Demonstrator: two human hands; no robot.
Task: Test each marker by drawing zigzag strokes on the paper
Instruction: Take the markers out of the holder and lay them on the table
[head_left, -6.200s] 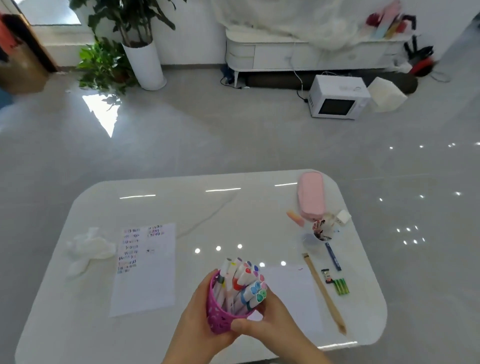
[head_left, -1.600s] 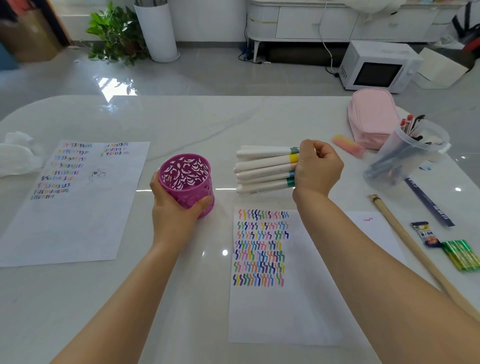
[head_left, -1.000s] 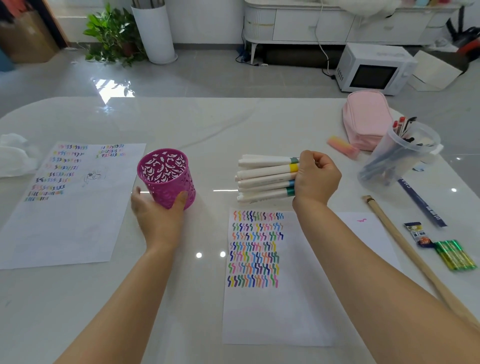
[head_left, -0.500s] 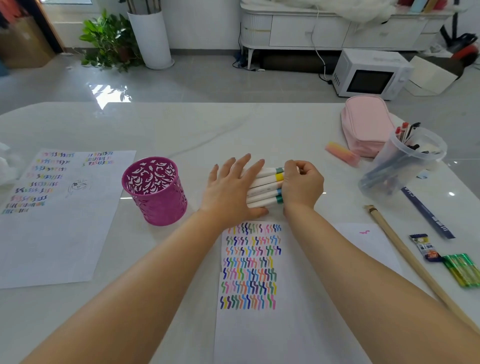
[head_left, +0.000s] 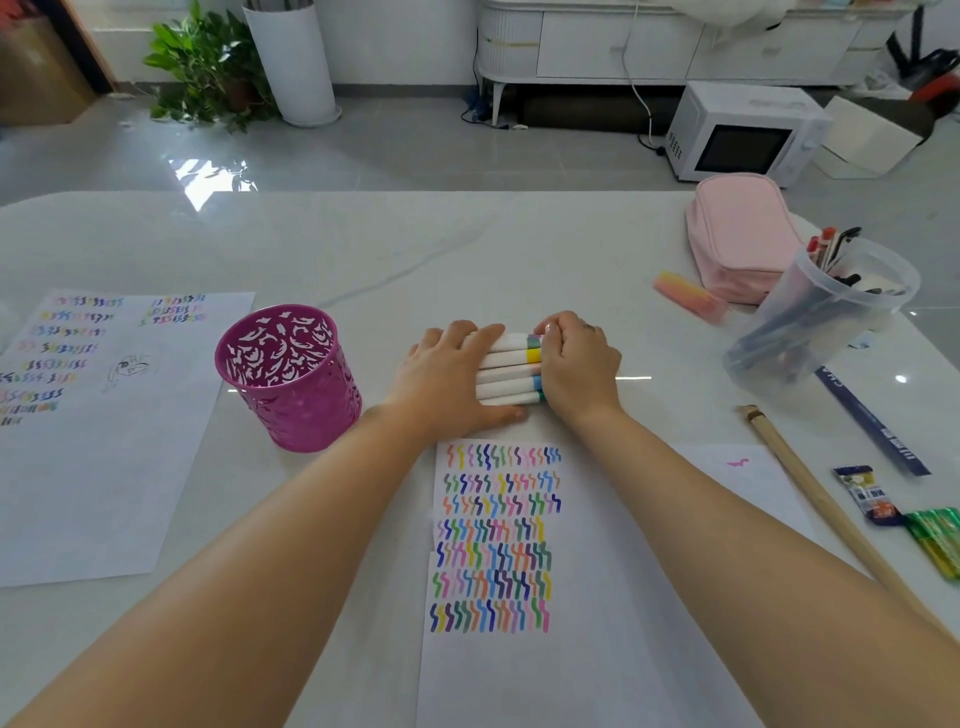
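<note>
A bundle of several white markers (head_left: 506, 374) with coloured bands lies flat on the table just beyond the test paper (head_left: 587, 623). The paper carries rows of multicoloured zigzag strokes (head_left: 496, 535). My left hand (head_left: 444, 376) covers the bundle's left half, fingers bent over its far side and thumb along its near side. My right hand (head_left: 579, 364) curls around the right ends. The empty magenta pen cup (head_left: 291, 379) stands upright to the left, apart from both hands.
A second marked sheet (head_left: 104, 467) lies at the left. On the right are a pink pencil case (head_left: 737, 234), a clear tub of pens (head_left: 821, 312), a pink eraser (head_left: 688, 296), a wooden stick (head_left: 831, 509), a ruler (head_left: 872, 426) and green packets (head_left: 935, 540).
My left hand let go of the magenta cup and moved right onto the markers, where its fingers have now closed over them. My right hand lowered the bundle onto the table.
</note>
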